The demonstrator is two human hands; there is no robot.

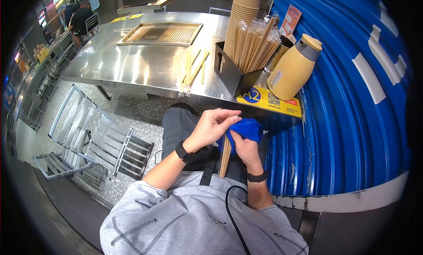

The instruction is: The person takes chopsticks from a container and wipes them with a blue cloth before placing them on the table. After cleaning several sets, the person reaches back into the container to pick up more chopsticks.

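A blue cloth (247, 131) is bunched over my lap, with my right hand (246, 150) closed on it, thumb on top. Below the cloth, a bundle of wooden chopsticks (225, 158) slants down against my lap; its upper ends are hidden by the hands and cloth. My left hand (216, 126) is just above and left of the cloth, thumb and fingers pinched together; what is between them I cannot make out. On the steel table ahead lie several loose chopsticks (194, 70), some partly in clear wrappers.
A black caddy (235, 74) holds stacked paper cups (241, 21) and wrapped chopsticks (255, 46). Beside it stand a yellow jug (293, 70) and a yellow sign (269, 101). A grill grate (161, 33) is set into the steel table (132, 63). Folding chairs (105, 140) stand left; a blue corrugated wall (348, 123) rises right.
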